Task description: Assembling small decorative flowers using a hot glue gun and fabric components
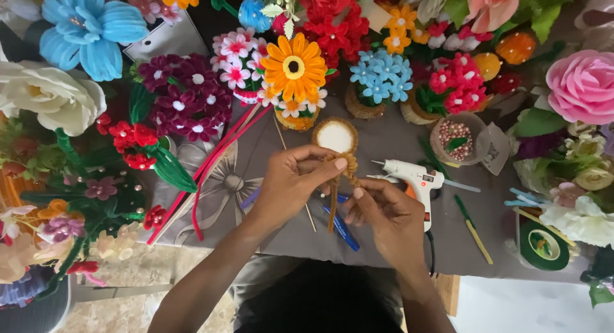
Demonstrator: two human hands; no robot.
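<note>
My left hand (291,182) and my right hand (384,214) meet over the grey table (384,141). Between their fingertips is a brown fuzzy pipe cleaner (334,202), its twisted top pinched by both hands and its loose ends hanging down. Just behind the fingers lies a small round piece with a white middle and a tan fuzzy rim (335,136). A white hot glue gun (412,179) lies right beside my right hand. Under the hands lie a blue pen-like stick (342,229) and a thin wooden skewer (309,216).
Handmade pipe-cleaner flowers crowd the table's back and sides: an orange daisy (294,65), blue blooms (382,74), purple blooms (188,93), a pink rose (583,85). Red pipe cleaners (211,173) lie at left. A bead bowl (455,140) and green tape roll (543,245) sit at right.
</note>
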